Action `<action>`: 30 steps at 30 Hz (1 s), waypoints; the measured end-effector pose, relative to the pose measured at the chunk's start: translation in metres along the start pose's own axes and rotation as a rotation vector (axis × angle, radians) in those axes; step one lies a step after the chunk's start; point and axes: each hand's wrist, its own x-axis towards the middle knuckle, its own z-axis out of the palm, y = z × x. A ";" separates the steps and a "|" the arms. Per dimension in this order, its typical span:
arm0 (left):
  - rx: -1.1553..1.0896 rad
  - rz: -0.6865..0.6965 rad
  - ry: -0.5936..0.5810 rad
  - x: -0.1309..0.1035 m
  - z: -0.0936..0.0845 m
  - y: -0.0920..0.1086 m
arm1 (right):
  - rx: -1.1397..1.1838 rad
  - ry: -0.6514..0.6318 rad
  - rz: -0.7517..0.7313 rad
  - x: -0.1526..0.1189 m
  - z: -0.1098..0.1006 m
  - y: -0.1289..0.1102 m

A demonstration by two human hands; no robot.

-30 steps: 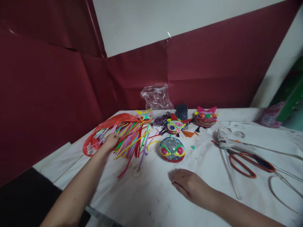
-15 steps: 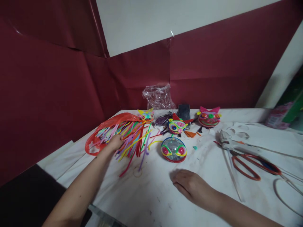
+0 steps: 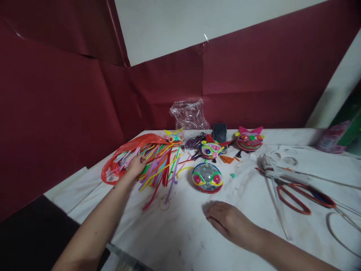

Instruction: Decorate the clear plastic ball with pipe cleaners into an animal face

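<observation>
Dark red sheeting (image 3: 254, 82) covers much of the walls before me, a pale wall (image 3: 175, 26) showing above; dim light lies over the white, grey-veined tabletop (image 3: 160, 237).

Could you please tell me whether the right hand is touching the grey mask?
Apart. The head view shows a narrow band of bare tabletop between the right hand and the grey mask.

The tabletop (image 3: 158, 237) leaves near-middle passage (fairly wide), but colourful strips (image 3: 158, 169) obstruct leftward.
</observation>
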 end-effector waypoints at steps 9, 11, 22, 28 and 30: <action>-0.023 0.211 -0.121 -0.001 0.020 0.030 | -0.011 -0.032 0.011 0.000 -0.001 0.000; -0.006 0.182 -0.122 0.002 0.024 0.028 | -0.009 -0.030 0.004 0.000 0.000 0.000; -0.187 0.033 0.000 0.024 0.031 0.033 | -0.029 -0.045 0.007 0.000 -0.002 0.002; -0.571 -0.015 0.355 0.035 0.004 0.031 | -0.078 -0.077 0.000 0.001 -0.001 0.006; -0.719 -0.036 0.450 0.039 -0.007 0.029 | -0.074 -0.077 -0.005 0.000 -0.001 0.007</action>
